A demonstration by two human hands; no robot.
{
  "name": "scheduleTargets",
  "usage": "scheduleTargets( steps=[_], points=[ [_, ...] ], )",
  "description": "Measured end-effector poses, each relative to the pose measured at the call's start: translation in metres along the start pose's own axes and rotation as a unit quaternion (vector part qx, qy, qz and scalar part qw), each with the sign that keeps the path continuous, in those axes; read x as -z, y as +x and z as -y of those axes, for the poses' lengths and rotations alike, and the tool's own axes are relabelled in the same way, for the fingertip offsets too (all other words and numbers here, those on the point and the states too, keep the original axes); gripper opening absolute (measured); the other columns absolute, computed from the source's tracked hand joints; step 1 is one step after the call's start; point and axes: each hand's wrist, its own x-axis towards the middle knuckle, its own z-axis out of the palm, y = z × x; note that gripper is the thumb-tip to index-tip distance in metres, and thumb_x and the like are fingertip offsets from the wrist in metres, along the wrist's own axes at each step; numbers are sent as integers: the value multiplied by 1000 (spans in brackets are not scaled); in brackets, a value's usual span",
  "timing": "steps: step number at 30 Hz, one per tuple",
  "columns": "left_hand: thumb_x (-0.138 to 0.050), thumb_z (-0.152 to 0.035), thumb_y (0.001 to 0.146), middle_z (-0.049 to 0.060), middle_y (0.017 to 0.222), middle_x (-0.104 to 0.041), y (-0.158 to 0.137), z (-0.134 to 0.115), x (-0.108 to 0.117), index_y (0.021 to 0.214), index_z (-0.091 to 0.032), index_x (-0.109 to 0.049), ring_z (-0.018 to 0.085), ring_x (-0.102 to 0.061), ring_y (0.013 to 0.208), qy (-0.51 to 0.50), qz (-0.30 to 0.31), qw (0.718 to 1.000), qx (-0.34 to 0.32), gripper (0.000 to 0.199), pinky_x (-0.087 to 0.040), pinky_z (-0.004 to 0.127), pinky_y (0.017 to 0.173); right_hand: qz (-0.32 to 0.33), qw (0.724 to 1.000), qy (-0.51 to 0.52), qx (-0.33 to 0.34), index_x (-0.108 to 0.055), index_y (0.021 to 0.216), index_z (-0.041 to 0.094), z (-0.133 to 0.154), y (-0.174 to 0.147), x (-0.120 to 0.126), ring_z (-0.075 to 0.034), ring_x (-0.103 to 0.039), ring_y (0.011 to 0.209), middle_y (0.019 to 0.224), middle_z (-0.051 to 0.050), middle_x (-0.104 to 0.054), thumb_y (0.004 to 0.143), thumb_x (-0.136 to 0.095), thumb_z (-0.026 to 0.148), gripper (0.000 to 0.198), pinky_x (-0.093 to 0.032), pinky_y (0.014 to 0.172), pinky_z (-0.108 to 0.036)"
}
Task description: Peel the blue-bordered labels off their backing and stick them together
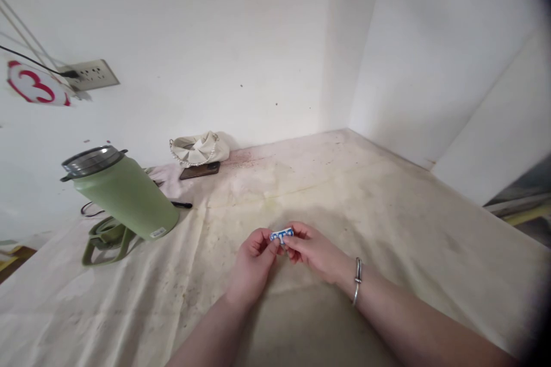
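Between the fingertips of both hands is a small blue-and-white printed piece (282,234), held a little above the cloth-covered table; its exact kind is too small to make out. My left hand (255,264) pinches its left end, thumb in front and fingers curled behind. On the other end, my right hand (316,251) grips with thumb and fingers closed. The thumbs nearly meet over its lower edge and hide part of the print. A silver bracelet (357,280) circles the right wrist.
At the left stands a lidless green bottle (124,195), its green lid (107,241) beside it. Behind are a black pen (182,205), a phone (200,170) and a cream pouch (202,149). A wrinkled cloth (370,206) covers the table; white walls bound the back and right.
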Motion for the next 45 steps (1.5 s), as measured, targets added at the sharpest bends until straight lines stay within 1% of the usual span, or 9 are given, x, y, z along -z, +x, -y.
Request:
scheduleTargets(
  steps=[2,4,8,13,19,33,38,41,45],
  points=[
    [-65,-29,77,1,70,-63,0,-1,1,78,-15,-61,13,-56,67,-5,8,1000,-4,15,-42,23,64,0,1000,24,-4,-56,74,16,0,1,0,-9,-46,55,61,4,-54,73,-69,35,22,-32,54,-24],
    [-68,-27,75,3,78,-66,-1,-2,0,87,-15,-61,15,-59,73,-37,25,999,-16,19,-44,26,70,3,998,54,-15,-57,77,17,1,1,0,-8,-45,55,61,4,-54,73,-69,35,22,-32,54,-23],
    [-70,-21,72,5,90,-68,-4,-2,-2,109,-19,-54,17,-62,78,-70,57,995,-34,40,-48,30,74,32,993,97,-61,-59,85,17,3,-1,1,-8,-46,53,64,3,-56,74,-68,37,24,-34,52,-22],
    [-70,-19,72,3,83,-67,-7,-1,-2,101,-19,-61,14,-62,70,1,38,997,-68,30,-48,26,69,82,982,125,-119,-61,89,15,2,-3,4,-7,-47,51,65,2,-57,74,-68,32,24,-34,49,-21],
    [-68,-21,74,3,77,-67,-6,2,0,95,-17,-63,14,-60,68,46,29,994,-91,22,-47,25,66,94,978,135,-129,-60,88,15,2,-3,4,-6,-49,51,62,3,-56,75,-68,31,22,-35,49,-21],
    [-68,-24,74,3,72,-66,-6,-4,-3,89,-15,-61,15,-63,65,-27,48,997,-52,19,-50,28,64,108,967,170,-153,-60,82,14,6,-6,3,-7,-49,51,60,4,-54,75,-67,30,19,-36,52,-22],
    [-71,-23,71,3,78,-66,-5,2,-1,103,-17,-59,15,-62,70,-21,31,997,-64,35,-49,27,68,123,956,211,-163,-62,90,13,14,-9,2,-6,-48,53,62,4,-52,74,-69,32,26,-34,52,-21],
    [-72,-22,70,1,78,-65,-6,3,0,110,-19,-56,15,-62,68,-11,41,997,-68,43,-49,27,68,126,957,200,-170,-61,86,13,12,-9,3,-6,-48,52,62,4,-53,75,-68,30,21,-34,52,-21],
    [-70,-22,72,1,76,-64,-7,2,-1,100,-18,-60,14,-63,65,-24,54,996,-62,30,-51,27,64,125,961,174,-173,-60,86,14,6,-8,3,-6,-47,52,60,4,-52,76,-67,29,19,-33,51,-22]
  ],
)
